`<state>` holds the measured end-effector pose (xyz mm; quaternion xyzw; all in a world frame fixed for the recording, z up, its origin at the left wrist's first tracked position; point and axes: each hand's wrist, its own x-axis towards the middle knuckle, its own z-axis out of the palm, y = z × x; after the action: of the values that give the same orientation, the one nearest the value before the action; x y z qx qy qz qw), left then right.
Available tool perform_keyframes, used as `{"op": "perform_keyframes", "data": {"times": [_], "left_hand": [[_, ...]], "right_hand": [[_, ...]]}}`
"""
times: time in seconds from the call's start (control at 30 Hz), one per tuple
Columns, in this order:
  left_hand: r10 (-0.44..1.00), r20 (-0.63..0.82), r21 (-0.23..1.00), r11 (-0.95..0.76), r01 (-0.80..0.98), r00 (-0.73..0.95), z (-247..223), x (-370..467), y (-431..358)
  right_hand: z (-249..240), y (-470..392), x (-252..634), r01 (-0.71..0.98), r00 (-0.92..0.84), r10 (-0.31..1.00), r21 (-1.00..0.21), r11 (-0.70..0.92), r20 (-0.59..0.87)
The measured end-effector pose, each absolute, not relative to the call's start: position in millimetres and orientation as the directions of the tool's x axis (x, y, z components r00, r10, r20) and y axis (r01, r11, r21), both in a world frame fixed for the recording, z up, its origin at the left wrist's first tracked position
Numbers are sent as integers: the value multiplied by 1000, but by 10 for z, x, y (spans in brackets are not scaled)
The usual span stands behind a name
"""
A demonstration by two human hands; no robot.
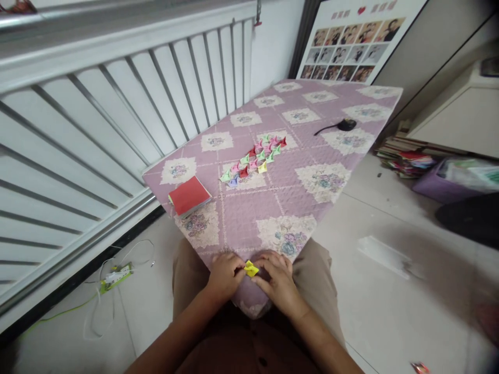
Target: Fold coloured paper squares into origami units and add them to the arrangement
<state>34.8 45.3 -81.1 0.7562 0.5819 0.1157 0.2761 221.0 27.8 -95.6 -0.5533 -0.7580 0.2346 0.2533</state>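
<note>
A small yellow folded-paper piece (pixel 251 268) is held at the near edge of the table, between both hands. My left hand (pixel 226 274) is closed, its fingertips pinching the left corner of the paper. On the other side, my right hand (pixel 277 278) grips the right edge with thumb and fingers. Farther up the cloth stand several small folded-paper pieces (pixel 253 164) in rows, coloured green, pink, red, yellow and blue. A stack of square paper with a red top sheet (pixel 189 196) lies at the left of the table.
The table (pixel 245 223) has a purple floral cloth. A black object with a cord (pixel 346 124) lies at its far right. White railings (pixel 156 93) run along the left. A power strip (pixel 117 277) and cables lie on the floor, and a purple bin (pixel 440 182) stands right.
</note>
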Motion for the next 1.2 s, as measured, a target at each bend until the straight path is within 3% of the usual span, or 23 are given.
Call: {"op": "perform_keyframes", "data": {"times": [0.17, 0.33, 0.43, 0.6, 0.7, 0.87, 1.1, 1.2], "left_hand": [[950, -64, 511, -232, 828, 305, -862, 359, 348], [936, -34, 470, -293, 832, 349, -903, 357, 330], [942, -21, 520, -276, 808, 335, -914, 335, 355], [974, 43, 835, -157, 527, 221, -892, 282, 407], [997, -10, 939, -16, 342, 74, -844, 298, 416], [990, -139, 984, 139, 109, -7, -738, 390, 406], [990, -133, 966, 120, -230, -43, -683, 580, 408], [989, -141, 971, 130, -198, -42, -719, 579, 441]], "right_hand": [[-961, 274, 2180, 744, -237, 957, -603, 288, 165], [-961, 310, 2128, 770, -341, 929, -524, 365, 146], [-970, 349, 2134, 724, -382, 914, -569, 389, 138], [-896, 416, 2237, 406, -298, 948, -884, 233, 113], [-797, 434, 2283, 267, -167, 985, -960, 85, 41], [-699, 413, 2239, 69, -83, 994, -996, -65, -70], [-716, 331, 2034, -115, 80, 996, -993, -26, -35], [-713, 348, 2029, -49, 76, 997, -999, 2, -2]]}}
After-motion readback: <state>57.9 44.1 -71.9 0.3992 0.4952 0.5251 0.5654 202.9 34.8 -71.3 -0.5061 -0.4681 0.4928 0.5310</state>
